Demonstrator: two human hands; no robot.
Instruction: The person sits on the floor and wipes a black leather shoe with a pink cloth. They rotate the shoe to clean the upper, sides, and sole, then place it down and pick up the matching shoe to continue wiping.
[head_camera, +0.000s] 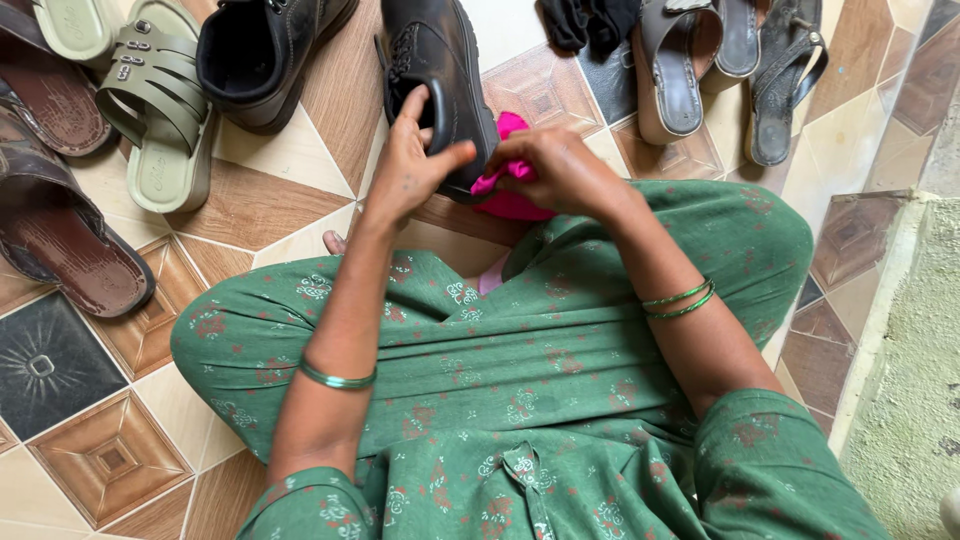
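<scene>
Gripping the black leather lace-up shoe at its heel, the left hand steadies it, toe pointing away; the right hand clutches a crumpled pink cloth against it.

The shoe's front end runs past the top edge. The right hand hides most of the pink cloth. The sandals at the left are cut off. The left hand's fingers tuck behind the shoe.

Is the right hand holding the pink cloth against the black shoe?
Yes, the right hand grips the pink cloth pressed to the heel end of the black shoe, which the left hand steadies.
</scene>
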